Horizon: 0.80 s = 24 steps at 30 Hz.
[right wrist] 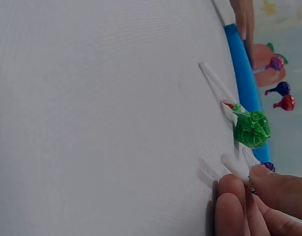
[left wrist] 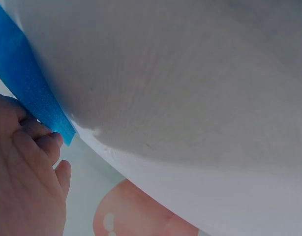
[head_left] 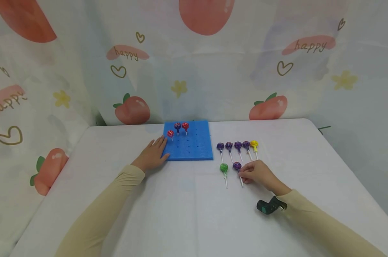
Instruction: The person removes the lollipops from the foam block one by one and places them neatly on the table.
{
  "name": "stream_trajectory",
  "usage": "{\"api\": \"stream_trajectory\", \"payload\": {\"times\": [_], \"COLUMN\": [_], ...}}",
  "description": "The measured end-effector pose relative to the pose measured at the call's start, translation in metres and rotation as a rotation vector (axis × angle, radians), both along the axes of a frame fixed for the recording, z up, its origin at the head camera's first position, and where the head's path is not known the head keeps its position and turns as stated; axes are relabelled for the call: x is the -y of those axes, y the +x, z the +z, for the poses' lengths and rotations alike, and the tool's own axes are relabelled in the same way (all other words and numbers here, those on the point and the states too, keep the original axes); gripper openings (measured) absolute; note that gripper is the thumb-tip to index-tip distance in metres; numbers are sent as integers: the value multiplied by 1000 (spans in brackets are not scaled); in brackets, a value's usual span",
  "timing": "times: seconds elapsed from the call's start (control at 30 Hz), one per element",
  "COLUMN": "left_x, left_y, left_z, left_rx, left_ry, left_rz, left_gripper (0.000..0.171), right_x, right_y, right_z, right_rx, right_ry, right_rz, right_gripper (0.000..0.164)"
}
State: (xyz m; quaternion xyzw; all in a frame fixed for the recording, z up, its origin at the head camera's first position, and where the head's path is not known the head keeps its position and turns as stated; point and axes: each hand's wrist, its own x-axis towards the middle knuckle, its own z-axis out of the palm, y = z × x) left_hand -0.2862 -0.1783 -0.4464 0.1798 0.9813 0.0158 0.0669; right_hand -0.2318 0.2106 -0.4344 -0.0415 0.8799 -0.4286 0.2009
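My right hand (head_left: 256, 174) pinches the stick of a purple lollipop (head_left: 237, 166) low over the table; in the right wrist view thumb and fingertips close on its white stick (right wrist: 234, 168). Just left of it lies a green lollipop (head_left: 224, 167). My left hand (head_left: 151, 155) rests with fingers extended against the left edge of a blue board (head_left: 200, 153) with small holes. Three lollipops stand upright in that board: a red one (head_left: 170, 133) nearest the left hand, a dark purple one (head_left: 177, 126) and another red one (head_left: 185, 126) behind.
Behind the right hand, a row of several purple lollipops (head_left: 229, 146) ends in a yellow lollipop (head_left: 254, 144). A dark device (head_left: 271, 205) is on the right wrist. A white cloth (head_left: 181, 217) covers the table, and a printed curtain (head_left: 213, 71) hangs behind.
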Motion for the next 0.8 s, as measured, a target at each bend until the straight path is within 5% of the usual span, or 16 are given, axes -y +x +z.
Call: {"api": "stream_trajectory", "payload": {"times": [0.8], "left_x": [0], "left_y": [-1], "left_z": [-1], "left_rx": [1], "left_ry": [12], "left_rz": [11], "left_gripper": [72], "right_x": [8], "right_y": [-3], "right_z": [3], "right_rx": [73], "right_ry": [12], "right_rz": [55], "right_gripper": [15]}}
